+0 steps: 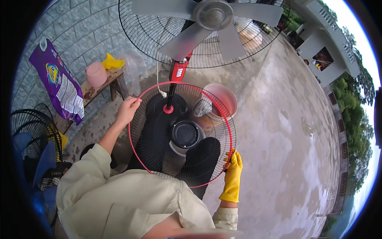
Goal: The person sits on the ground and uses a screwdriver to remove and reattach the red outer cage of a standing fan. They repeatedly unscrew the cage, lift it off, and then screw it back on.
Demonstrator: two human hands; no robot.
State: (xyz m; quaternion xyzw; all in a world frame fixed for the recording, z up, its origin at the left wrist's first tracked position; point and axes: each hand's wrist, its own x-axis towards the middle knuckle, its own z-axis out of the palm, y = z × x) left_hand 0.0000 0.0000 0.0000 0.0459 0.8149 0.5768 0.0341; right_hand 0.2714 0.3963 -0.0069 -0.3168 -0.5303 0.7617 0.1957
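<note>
A round wire fan grille (185,134) with a red rim and a black centre disc lies in front of me, held between my hands. My left hand (127,111), bare, pinches its rim at the upper left. In a yellow rubber glove, my right hand (232,175) is closed on the rim at the lower right; a thin piece sticks up beside its fingers. Beyond the grille stands a fan with grey blades (215,16), its rear cage (139,34) behind them and a red and black post (179,71) below. Dark shapes show through the grille wires.
A pink bucket (229,95) with a greyish cloth (203,106) stands past the grille. On a wooden bench (95,91) at the left are a purple bag (55,79), a pink tub (96,74) and a yellow item (112,61). Another fan with blue blades (45,161) sits at far left.
</note>
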